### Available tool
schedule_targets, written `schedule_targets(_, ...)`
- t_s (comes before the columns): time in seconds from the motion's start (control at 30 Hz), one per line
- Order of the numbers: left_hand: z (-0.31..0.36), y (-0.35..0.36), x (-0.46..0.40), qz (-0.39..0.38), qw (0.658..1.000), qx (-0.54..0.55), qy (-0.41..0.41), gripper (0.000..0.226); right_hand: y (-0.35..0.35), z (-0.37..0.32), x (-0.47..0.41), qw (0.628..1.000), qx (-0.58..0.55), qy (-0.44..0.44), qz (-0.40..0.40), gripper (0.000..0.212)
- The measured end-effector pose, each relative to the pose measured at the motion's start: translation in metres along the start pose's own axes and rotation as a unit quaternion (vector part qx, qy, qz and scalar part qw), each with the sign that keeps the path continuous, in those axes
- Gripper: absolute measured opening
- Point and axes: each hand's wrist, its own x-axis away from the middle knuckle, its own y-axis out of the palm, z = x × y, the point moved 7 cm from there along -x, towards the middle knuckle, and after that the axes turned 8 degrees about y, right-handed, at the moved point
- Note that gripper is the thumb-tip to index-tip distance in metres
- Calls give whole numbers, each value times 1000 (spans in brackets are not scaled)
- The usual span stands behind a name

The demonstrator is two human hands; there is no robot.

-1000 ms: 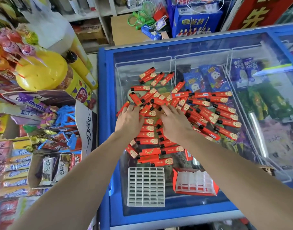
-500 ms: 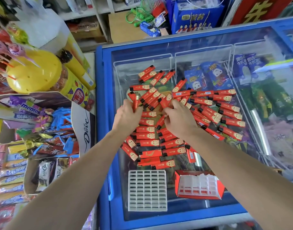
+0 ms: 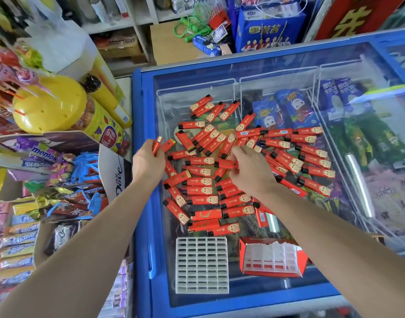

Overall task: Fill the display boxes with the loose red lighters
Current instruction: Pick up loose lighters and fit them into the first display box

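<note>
Both hands picking red lighters off freezer lid.
L hand (image 3: 147, 162) grips two lighters (image 3: 161, 145) upright at pile's left edge; R hand (image 3: 251, 169) pinches one lighter (image 3: 226, 163) over pile centre. Loose red lighters (image 3: 288, 157) lie scattered across glass lid (image 3: 288, 63). White grid tray (image 3: 202, 264) & red display box (image 3: 271, 257) sit near front edge, no lighters in either.

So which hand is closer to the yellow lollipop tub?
Left. The left hand grips lighters at the freezer's left edge, on the side where the yellow lollipop tub stands; the right hand pinches a lighter farther right, over the pile.
</note>
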Motion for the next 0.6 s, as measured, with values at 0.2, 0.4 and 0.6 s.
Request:
schedule_targets(0.2, -12, -2, -6, -23, 998, -46, -23, 14, 2, 2, 6, 1000, 13, 2, -12, 23)
schedule_targets(0.4, 3, 16, -12, -72, 992, -97, 39, 19, 7, -3, 16, 999, 34, -14, -31, 40)
schedule_targets(0.6, 13, 27, -13, -91, 987, -121, 56, 24, 9, -6, 26, 997, 51, -46, -36, 41)
